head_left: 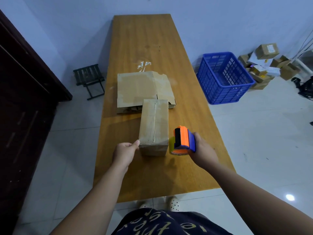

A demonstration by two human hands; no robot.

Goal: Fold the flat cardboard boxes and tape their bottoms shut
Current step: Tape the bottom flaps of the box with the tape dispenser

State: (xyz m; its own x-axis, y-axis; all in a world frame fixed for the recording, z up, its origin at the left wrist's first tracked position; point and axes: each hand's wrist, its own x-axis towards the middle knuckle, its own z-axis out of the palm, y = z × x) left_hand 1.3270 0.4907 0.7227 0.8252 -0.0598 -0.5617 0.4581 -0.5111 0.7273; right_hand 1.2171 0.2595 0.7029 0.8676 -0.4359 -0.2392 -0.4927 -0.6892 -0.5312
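Gripping hand, right [202, 150]: I clasp the orange-and-blue tape dispenser [183, 141], right of centre frame, beside the folded box [155, 126].
Left hand [124, 150]: my thumb and curled fingers pinch the folded box's near-left corner.
Folded box: centre frame on the table [152, 39], taped seam facing up.
Flat cardboard [138, 89]: stacked directly behind the folded box.
Blue crate [223, 78]: on the floor, upper right.
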